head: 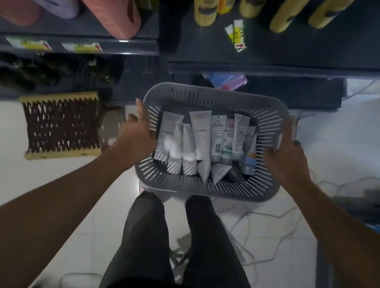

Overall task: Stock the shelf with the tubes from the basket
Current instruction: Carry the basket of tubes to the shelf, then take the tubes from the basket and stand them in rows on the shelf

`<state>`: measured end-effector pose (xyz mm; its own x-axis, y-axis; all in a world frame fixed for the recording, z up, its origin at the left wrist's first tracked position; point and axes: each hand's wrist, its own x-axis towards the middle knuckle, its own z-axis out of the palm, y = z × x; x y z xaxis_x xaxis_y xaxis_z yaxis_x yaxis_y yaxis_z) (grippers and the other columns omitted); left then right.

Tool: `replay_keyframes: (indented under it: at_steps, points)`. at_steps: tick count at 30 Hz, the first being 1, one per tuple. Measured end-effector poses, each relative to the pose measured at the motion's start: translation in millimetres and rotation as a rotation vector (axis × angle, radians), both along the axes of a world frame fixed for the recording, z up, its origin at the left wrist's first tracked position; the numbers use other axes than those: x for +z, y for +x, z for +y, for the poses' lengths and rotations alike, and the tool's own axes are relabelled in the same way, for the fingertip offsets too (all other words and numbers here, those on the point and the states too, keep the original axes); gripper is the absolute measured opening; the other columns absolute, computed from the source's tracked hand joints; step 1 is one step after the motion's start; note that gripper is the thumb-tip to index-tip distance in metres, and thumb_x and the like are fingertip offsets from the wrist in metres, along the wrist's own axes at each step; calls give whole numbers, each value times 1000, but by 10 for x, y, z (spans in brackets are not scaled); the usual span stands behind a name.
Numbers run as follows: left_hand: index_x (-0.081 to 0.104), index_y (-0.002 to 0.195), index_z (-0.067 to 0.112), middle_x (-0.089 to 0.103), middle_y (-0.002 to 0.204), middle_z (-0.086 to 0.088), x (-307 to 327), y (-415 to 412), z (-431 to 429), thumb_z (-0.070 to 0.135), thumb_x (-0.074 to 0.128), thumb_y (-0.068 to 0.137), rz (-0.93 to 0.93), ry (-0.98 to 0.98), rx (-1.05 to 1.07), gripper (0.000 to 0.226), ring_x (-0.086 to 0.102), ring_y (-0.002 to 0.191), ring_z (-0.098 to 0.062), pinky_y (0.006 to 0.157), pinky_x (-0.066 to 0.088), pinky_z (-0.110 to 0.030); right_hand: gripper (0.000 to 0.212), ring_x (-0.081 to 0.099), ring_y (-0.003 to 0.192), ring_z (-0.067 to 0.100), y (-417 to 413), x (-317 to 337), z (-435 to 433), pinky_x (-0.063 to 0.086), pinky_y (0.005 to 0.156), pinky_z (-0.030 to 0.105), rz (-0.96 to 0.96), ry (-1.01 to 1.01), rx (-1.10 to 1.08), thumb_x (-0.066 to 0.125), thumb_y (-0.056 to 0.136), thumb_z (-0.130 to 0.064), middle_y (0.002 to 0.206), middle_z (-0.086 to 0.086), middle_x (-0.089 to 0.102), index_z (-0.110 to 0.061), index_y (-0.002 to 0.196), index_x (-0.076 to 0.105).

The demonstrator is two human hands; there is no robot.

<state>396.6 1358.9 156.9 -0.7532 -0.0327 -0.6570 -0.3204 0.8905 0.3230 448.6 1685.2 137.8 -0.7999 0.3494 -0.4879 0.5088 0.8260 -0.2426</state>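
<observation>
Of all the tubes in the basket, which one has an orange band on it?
The tube at the far right of the basket, nearest the right hand: the orange-banded tube. It shows orange above a blue section; the others are white or grey.

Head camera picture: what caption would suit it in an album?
Both hands, left and right, hold a grey basket of tubes before a dark shelf.

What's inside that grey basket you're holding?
The grey basket holds a pile of tubes, mostly white, some with printed labels. They overlap, so any tubes lying underneath, and the basket's floor, are hidden.
</observation>
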Motion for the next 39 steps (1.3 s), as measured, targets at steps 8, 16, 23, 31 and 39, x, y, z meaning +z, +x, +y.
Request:
replay_keyframes:
  at_steps: [8,16,23,31,39]
  points:
    - [-17,154,17,31,145,-31,-332,43,73,29,52,96,8,50,96,92,53,115,-49,98,47,-57,98,62,84,44,-196,-351,149,54,78,49,-31,-47,59,59,92,-31,107,30,55,-37,150,-20]
    - [24,147,2,40,137,-23,-345,92,321,26,59,79,406,-310,-161,80,42,121,-39,101,39,-48,72,39,118,40,-183,-269,-334,40,95,48,218,305,153,71,74,-16,134,25,39,-8,137,38]
    - [30,144,2,42,136,-23,-1043,-49,537,9,62,83,161,-47,-268,69,50,120,-38,87,52,-45,47,44,125,27,-457,-1016,-898,50,93,44,-7,-149,538,65,86,-17,132,9,48,-14,131,55]
    - [50,127,4,58,123,-21,-1966,-183,458,11,46,85,105,-123,-320,43,58,108,-39,94,48,-48,85,43,119,33,-880,-1942,-1175,46,90,44,-54,-187,948,78,66,-7,139,1,53,-21,143,43]
    - [44,125,-4,62,117,-25,-1790,-352,556,15,59,85,26,-107,-50,47,62,106,-44,81,49,-40,70,50,106,26,-1252,-1973,-1159,41,87,36,-50,-270,1056,90,53,-40,112,-2,68,-28,114,58]
